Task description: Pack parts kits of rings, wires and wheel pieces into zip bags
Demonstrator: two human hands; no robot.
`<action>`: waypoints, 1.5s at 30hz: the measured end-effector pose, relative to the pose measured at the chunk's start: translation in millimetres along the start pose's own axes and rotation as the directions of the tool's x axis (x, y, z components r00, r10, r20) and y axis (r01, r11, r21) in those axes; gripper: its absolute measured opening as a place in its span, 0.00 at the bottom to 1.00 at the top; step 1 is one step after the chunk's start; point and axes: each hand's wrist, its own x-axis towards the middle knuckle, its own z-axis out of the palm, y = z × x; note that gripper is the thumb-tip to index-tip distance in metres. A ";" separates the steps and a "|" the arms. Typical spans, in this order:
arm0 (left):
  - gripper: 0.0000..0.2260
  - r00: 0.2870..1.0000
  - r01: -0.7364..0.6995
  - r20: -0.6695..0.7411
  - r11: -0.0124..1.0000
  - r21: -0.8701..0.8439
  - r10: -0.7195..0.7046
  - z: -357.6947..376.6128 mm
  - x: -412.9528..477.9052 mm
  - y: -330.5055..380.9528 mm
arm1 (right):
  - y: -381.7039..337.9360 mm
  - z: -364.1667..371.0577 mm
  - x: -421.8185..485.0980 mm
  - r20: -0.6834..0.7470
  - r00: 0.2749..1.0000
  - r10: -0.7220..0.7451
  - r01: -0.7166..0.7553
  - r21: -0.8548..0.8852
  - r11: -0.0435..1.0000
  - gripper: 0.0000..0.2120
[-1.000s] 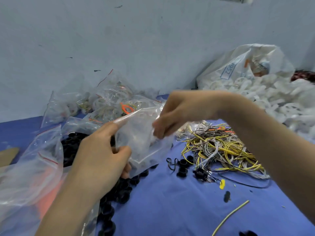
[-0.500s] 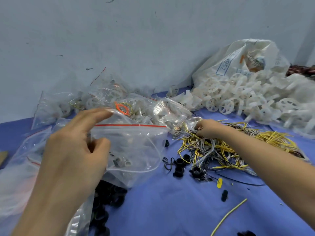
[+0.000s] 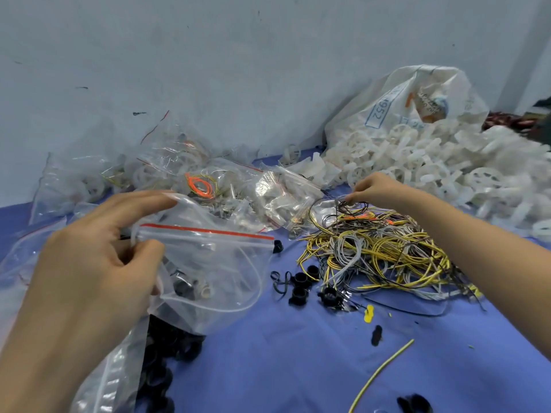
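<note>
Worktop (image 3: 298, 368) of blue carries everything. White wheel pieces (image 3: 447, 168) spill from a sack (image 3: 417, 108) at the far right, and a tangle of yellow and grey wires (image 3: 381, 251) lies in front of them. The zip bag (image 3: 214, 269), clear with a red strip, hangs above the worktop at the near left with a few small parts inside. The left hand (image 3: 89, 263) pinches its mouth at the corner. The right hand (image 3: 375, 189) pinches thin dark wire at the tangle's far edge. Loose black rings (image 3: 301, 284) lie between bag and wires.
</note>
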 end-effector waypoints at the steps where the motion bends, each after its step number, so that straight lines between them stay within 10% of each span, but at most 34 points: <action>1: 0.23 1.000 0.004 -0.002 1.000 -0.003 -0.004 0.7 -0.4 -1.0 | 2.3 -5.6 -3.2 0.017 1.000 -0.006 0.005 0.033 0.999 0.13; 10: 0.22 0.997 -0.002 0.077 1.000 -0.001 0.002 4.3 -0.4 -8.7 | -1.2 -35.9 -23.4 -0.195 0.945 -0.264 0.273 0.022 0.962 0.11; 15: 0.24 0.997 -0.020 0.069 0.998 -0.054 0.024 8.4 -2.0 -5.0 | 3.2 -43.4 -32.6 0.249 0.964 -0.093 0.083 0.050 0.995 0.13; 20: 0.22 0.993 -0.059 0.101 0.998 -0.039 0.062 5.4 -0.4 -2.1 | 13.6 -29.7 -52.3 0.732 0.676 0.085 -0.103 -0.020 0.994 0.27; 27: 0.25 0.992 -0.016 0.127 0.998 -0.065 0.025 8.5 -2.5 1.0 | 11.1 -9.4 -69.5 0.666 0.743 0.060 -0.044 -0.041 0.998 0.11; 31: 0.25 0.988 -0.009 0.154 0.998 -0.065 0.019 7.3 -2.0 2.3 | 12.4 -14.3 -72.8 0.550 0.832 -0.072 -0.097 0.272 0.957 0.07; 41: 0.19 0.979 0.000 0.203 0.999 -0.054 0.011 24.8 -10.3 23.9 | -55.1 -33.1 -108.1 0.248 0.938 -0.243 -0.131 0.901 0.414 0.14; 45: 0.26 0.973 0.003 0.233 0.998 -0.056 0.010 29.5 -15.5 35.2 | -105.3 -19.9 -142.3 0.144 0.535 -0.833 -0.346 0.936 -0.061 0.15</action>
